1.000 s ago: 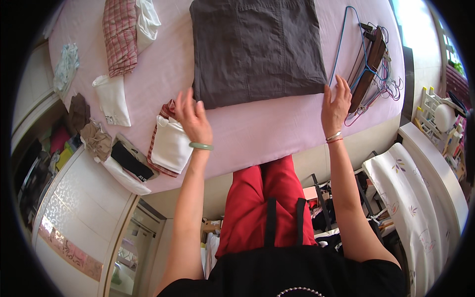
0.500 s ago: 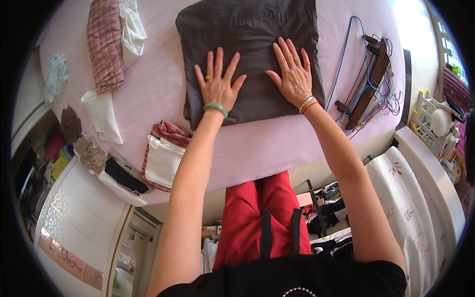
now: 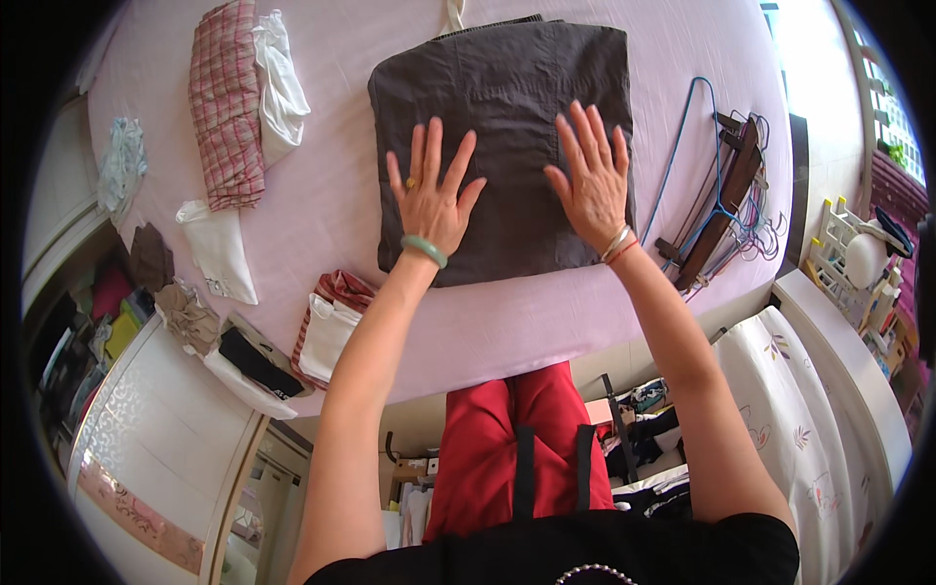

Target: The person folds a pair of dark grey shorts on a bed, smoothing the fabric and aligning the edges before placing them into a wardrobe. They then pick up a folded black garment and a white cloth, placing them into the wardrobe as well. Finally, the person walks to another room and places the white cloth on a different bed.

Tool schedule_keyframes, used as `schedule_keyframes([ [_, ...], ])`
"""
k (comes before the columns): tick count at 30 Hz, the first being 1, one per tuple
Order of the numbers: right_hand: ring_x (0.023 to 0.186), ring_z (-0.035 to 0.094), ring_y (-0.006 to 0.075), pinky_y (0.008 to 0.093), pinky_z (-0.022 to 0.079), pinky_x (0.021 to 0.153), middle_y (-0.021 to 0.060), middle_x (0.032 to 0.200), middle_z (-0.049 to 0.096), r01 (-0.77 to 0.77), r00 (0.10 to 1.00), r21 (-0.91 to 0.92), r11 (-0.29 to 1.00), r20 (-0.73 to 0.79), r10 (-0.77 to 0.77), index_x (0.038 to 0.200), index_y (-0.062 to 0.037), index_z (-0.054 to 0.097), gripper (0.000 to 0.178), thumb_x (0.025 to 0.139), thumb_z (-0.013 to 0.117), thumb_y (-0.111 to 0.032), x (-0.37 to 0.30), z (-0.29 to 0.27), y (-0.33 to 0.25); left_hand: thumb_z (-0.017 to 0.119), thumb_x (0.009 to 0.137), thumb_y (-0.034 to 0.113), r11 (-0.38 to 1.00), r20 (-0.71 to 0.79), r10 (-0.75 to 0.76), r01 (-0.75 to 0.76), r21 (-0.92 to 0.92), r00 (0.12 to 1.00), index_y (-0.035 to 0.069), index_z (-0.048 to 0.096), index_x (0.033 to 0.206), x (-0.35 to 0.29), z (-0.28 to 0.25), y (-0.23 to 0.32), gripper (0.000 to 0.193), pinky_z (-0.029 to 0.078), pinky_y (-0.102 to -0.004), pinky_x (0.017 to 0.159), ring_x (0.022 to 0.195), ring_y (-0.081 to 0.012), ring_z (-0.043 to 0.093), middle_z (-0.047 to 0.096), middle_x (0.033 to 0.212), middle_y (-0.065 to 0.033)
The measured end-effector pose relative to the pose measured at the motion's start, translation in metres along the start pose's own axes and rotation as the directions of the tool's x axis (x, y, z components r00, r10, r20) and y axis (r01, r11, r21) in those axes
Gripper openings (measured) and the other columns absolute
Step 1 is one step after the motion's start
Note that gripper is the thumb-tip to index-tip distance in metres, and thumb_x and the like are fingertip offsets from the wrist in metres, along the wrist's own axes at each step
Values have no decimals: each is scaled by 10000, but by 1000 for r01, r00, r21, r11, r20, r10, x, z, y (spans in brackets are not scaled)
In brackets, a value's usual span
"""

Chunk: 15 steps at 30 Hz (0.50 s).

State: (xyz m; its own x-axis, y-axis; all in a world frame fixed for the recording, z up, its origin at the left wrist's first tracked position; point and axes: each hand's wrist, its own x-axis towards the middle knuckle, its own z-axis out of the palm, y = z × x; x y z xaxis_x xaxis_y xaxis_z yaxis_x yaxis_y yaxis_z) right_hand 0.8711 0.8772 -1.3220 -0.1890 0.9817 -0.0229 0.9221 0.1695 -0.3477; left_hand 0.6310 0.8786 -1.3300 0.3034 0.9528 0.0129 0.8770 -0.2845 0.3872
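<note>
The left hand point(image 3: 434, 200) and the right hand point(image 3: 593, 190) are both spread flat, palm down, fingers and thumbs fanned wide, with nothing gripped in either. Under both lies one dark grey folded garment point(image 3: 512, 166), which reaches past the fingertips and shows between the two hands. The left hand wears one gold ring point(image 3: 410, 182), and its wrist one green bangle point(image 3: 424, 250); at the right wrist are silvery band jewellery point(image 3: 614, 241) and one red cord point(image 3: 621, 255).

Just to the right of the right hand lies one blue hanger point(image 3: 719, 146), partly over a dark brown wooden hanger point(image 3: 726, 214) and a tangle of thin wire hangers point(image 3: 756, 210) too crowded to count. Below and left of the left hand sits one folded stack, white cloth point(image 3: 327, 336) on red-striped cloth point(image 3: 343, 289). Beyond the left fingertips, one cream strap point(image 3: 455, 15) shows past the garment's far edge.

Further left of the left hand lie one white folded garment point(image 3: 219, 253), one red plaid cloth point(image 3: 226, 107) and, touching the plaid, one white bundle point(image 3: 281, 88). Farther out on that side are four more cloths: one black point(image 3: 255, 363), one tan point(image 3: 187, 317), one dark brown point(image 3: 152, 258) and one pale blue, crumpled point(image 3: 122, 166). The pink sheet point(image 3: 546, 322) spreads beneath.
</note>
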Motion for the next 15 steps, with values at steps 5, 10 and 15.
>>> schedule_keyframes([
  [5,1492,247,215,476,129,1203,37,1605,305,14,994,-53,999,-108,-20,1519,-150,366,655,969,540,-460,78,30,20,540,982,452,998,-89,67,-65,27,994,358,345,1533,87,27,-23,592,112,-599,1173,1505,-291,215,224,1638,-69],
  [10,1487,252,205,474,149,1196,17,1606,300,1,992,-63,998,-128,-9,1526,-195,356,662,962,534,-491,124,96,55,512,980,509,989,-45,113,-108,104,993,416,286,1539,127,84,-74,610,116,-637,1159,1516,-286,166,162,1654,-36],
  [15,1491,237,209,466,151,1193,8,1605,299,7,987,-46,999,-161,-14,1521,-198,363,688,930,587,-471,151,125,55,560,957,488,986,-121,146,-135,100,982,409,294,1538,143,106,-109,644,135,-647,1147,1511,-303,167,152,1654,-32],
])
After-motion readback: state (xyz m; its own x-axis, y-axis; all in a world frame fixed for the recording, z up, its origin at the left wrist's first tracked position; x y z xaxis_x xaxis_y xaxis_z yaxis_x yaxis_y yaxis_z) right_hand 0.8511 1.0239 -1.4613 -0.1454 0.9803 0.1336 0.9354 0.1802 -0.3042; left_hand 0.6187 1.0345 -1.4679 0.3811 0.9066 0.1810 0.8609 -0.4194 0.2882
